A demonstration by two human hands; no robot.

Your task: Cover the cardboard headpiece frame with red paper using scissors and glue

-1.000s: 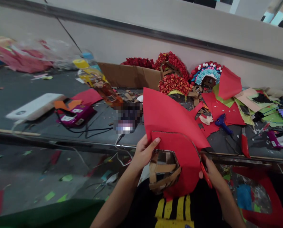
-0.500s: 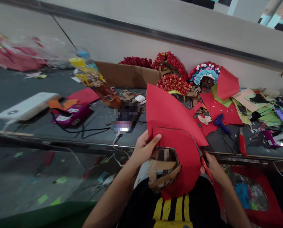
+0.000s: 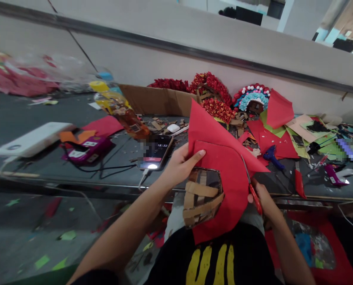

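Gripping scissors [image 3: 255,197] — amber liquid [image 3: 135,128] in bottle [image 3: 117,107]

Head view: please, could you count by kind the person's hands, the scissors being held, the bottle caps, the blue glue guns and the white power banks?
Hands: 2 (left hand, right hand)
Held scissors: 1
Bottle caps: 2 (yellow cap, blue cap)
Blue glue gun: 1
White power bank: 1
Total: 7

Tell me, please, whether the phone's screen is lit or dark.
Lit: the phone shows the digits 18:32, with a white glow near the cable; part of its screen is pixelated.
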